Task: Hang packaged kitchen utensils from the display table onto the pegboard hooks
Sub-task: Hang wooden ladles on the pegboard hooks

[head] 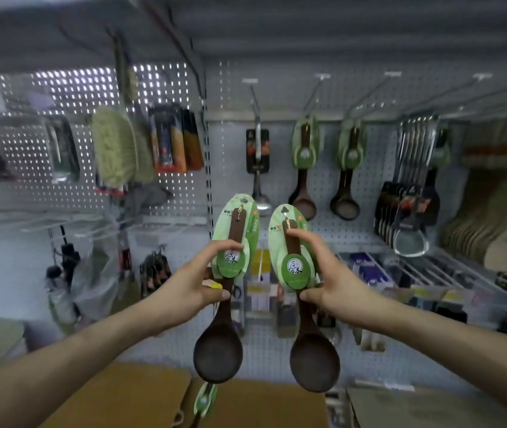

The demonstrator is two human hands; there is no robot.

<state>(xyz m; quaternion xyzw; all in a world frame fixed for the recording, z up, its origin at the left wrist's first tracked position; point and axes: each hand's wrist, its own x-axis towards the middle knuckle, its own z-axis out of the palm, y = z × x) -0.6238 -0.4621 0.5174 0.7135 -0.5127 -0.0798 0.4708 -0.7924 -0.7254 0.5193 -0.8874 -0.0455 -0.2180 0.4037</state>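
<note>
My left hand (198, 281) grips a dark wooden spoon (218, 350) by its handle, just below its green oval card, bowl hanging down. My right hand (327, 282) holds a second identical carded spoon (314, 359) the same way. Both are raised side by side in front of the white pegboard (323, 193). Higher up, two matching green-carded spoons (304, 168) (347, 171) hang on long pegboard hooks (313, 94). Another green-carded spoon (204, 400) lies below on the brown table surface (128, 396).
A steel ladle (258, 168) hangs left of the hung spoons; black spatulas (406, 208) and pale wooden spatulas (499, 217) hang to the right. Brushes (116, 149) and packaged goods fill the left pegboard panel. Wire shelves with small goods (415, 282) run below the hooks.
</note>
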